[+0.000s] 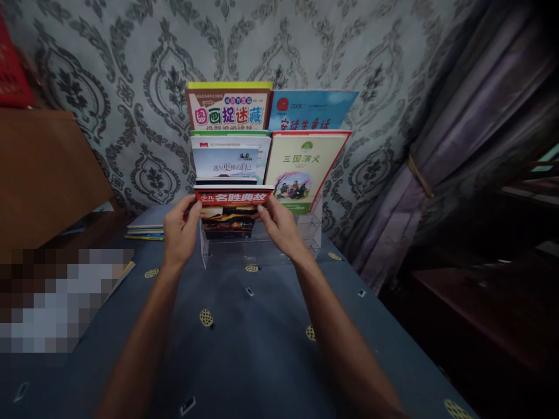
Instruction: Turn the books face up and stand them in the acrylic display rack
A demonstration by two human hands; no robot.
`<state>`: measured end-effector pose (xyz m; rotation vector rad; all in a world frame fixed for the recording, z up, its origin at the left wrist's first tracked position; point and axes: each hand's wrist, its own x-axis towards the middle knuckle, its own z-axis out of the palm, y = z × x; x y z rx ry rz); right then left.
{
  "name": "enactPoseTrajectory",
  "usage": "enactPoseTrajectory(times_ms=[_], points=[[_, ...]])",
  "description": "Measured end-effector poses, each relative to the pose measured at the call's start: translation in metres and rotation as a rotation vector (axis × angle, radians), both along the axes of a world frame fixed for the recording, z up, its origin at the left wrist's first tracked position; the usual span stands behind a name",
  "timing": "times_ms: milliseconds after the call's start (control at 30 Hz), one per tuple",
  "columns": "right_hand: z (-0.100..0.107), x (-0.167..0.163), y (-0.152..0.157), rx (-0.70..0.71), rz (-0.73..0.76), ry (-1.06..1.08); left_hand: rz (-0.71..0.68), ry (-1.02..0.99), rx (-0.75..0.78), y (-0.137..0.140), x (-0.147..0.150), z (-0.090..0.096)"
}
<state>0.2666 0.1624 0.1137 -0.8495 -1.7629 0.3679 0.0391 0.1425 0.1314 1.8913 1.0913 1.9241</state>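
Observation:
A book with a red title band and dark landscape pictures (229, 210) is at the front left of a clear acrylic book rack (312, 230). My left hand (181, 228) grips its left edge, thumb on the cover. On the opposite edge, my right hand (279, 226) is closed with the thumb in front. Behind it stand a book with a pale blue cover (231, 162) and, higher up, a book with colourful lettering (229, 107). To the right, a cream book with a red border (305, 169) leans before a blue book (312, 107).
Several books (146, 224) lie stacked on the blue patterned tablecloth (244, 349), left of the rack. A brown wooden box (48, 174) stands further left. Patterned wallpaper (279, 41) rises behind, and a tied purple curtain (406, 169) hangs at right. A blurred patch hides something at lower left.

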Motion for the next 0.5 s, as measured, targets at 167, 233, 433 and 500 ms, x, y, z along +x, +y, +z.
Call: enactPoseTrajectory(times_ms=[167,233,433,500], points=[[-0.006,-0.001,0.004,-0.007,-0.063,0.010,0.057,0.078,-0.004,0.007,0.003,-0.001],[-0.005,-0.001,0.004,0.003,-0.097,-0.008,0.084,0.093,-0.009,0.010,0.002,-0.001],[-0.001,-0.002,0.005,0.008,-0.145,-0.074,0.041,0.084,-0.036,0.017,0.001,-0.003],[-0.003,-0.003,0.007,-0.003,-0.142,-0.076,0.055,0.103,-0.031,0.019,0.000,-0.006]])
